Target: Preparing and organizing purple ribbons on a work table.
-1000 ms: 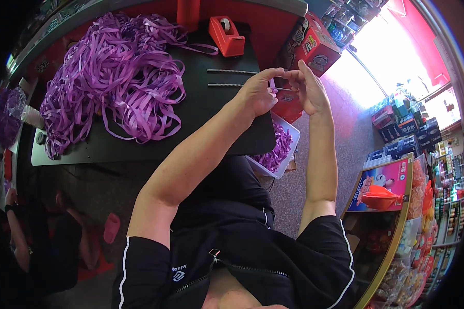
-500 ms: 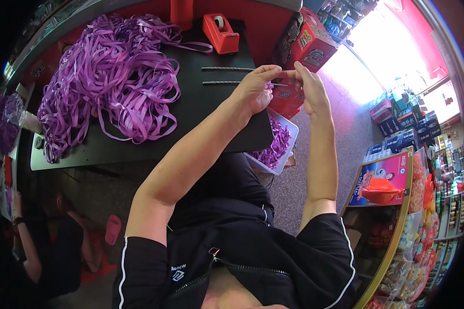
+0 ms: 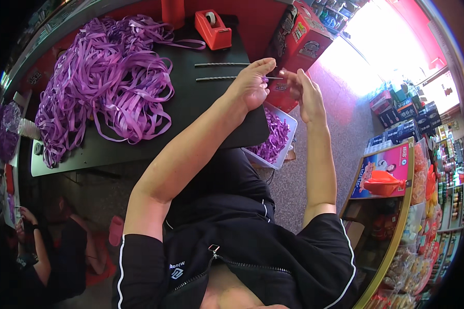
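Over the right edge of the black table (image 3: 191,121), my left hand (image 3: 252,85) is closed, thumb against forefinger and the other fingers curled. A bit of purple ribbon (image 3: 265,80) shows at its fingers. Two thin twisted metal rods (image 3: 219,79) lie side by side, jutting toward that hand; the nearer one's slim tip comes out past the fingers. Just to the right, my right hand (image 3: 308,98) is held up in the air with fingers apart and slightly blurred. Nothing shows in it. Left of both hands spreads a large heap of purple ribbon (image 3: 123,77).
A red tape dispenser (image 3: 213,32) stands at the table's back edge. Below the hands, a white bin (image 3: 287,147) holds short purple pieces. Red cartons (image 3: 312,41) stand beyond. A display case (image 3: 379,170) is at right. Another person (image 3: 62,252) sits at lower left.
My right hand has come away from my left hand, its fingers now apart. The view has shifted slightly. At lower left the other person has raised their hands.
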Tool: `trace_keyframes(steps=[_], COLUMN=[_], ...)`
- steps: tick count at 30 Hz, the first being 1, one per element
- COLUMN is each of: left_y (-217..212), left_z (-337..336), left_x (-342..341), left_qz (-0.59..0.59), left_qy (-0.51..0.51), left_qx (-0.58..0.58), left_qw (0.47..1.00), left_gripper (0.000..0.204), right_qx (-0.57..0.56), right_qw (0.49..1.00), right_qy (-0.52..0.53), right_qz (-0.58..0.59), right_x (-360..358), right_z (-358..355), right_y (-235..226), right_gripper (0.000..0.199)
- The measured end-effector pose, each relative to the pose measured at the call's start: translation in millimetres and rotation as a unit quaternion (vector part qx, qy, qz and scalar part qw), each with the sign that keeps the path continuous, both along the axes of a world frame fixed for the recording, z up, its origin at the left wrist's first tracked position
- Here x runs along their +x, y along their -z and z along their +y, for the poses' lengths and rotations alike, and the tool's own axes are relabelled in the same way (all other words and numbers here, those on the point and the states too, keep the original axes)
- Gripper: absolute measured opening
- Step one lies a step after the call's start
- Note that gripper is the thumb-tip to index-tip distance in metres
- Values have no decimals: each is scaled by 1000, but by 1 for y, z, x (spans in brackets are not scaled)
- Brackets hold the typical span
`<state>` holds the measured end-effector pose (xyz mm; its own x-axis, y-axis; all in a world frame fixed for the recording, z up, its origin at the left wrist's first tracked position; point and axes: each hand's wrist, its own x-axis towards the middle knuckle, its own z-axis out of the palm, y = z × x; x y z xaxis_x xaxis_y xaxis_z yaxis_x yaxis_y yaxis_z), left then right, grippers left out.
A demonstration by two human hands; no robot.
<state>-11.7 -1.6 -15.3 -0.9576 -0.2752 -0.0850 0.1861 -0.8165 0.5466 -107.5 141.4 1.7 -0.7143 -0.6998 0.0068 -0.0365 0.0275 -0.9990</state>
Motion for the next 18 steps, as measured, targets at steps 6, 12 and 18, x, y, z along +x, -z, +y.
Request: trace_keyframes(steps=[6, 12, 18], left_y=[-2, -6, -6], left_z=[-9, -7, -5], left_x=[2, 6, 6], left_qz=[-36, -42, -38], left_qy=[17, 26, 24], left_qx=[27, 27, 5], left_qw=[999, 998, 999], left_gripper=[58, 62, 68], right_qx=[19, 118, 117], right_qw=[832, 620, 620], right_qy=[131, 165, 156], right_qz=[539, 758, 760], right_x=[29, 38, 42], right_z=[-5, -5, -6], right_y=[-9, -21, -23], right_gripper=[30, 36, 37])
